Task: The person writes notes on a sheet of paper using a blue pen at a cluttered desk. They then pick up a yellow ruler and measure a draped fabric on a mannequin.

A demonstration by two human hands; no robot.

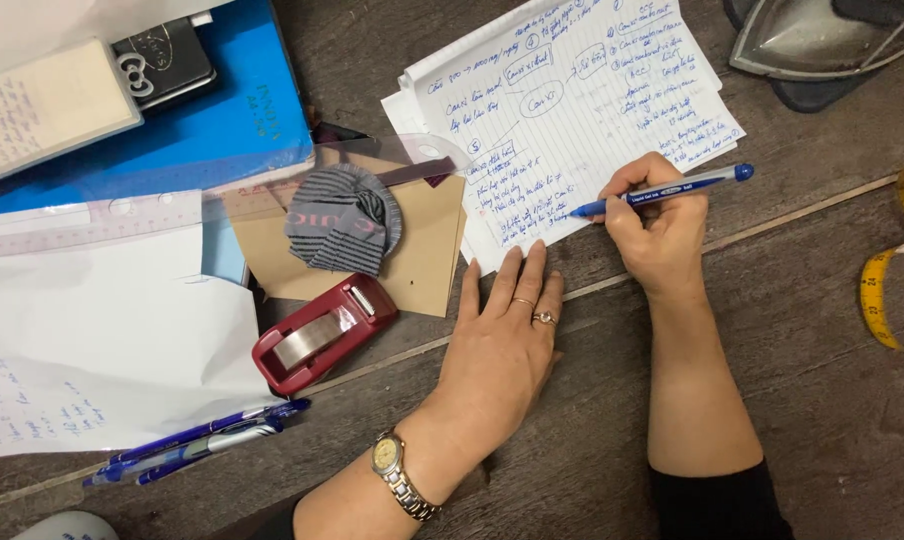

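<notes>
Big dark wooden table (802, 400) with a lot going on, and the main thing is the sheet of handwritten notes (572, 110) lying near the top, a bit right of centre. The left hand (502, 345) lies flat with fingers spread and relaxed, fingertips just on the paper's bottom edge, gripping nothing. The right hand (657, 225) is pinched around a blue pen (662, 190), tip touching the lower part of the page. Pressing that left palm firmly looks like the way to stop the sheet from sliding while writing. Count-wise: one blue folder (222, 120), one tan card (427, 245) with one striped fabric piece (344, 220) on it, one red tape dispenser (322, 335), one yellow tape measure (882, 290), and roughly three spare pens (197, 445) at lower left.
</notes>
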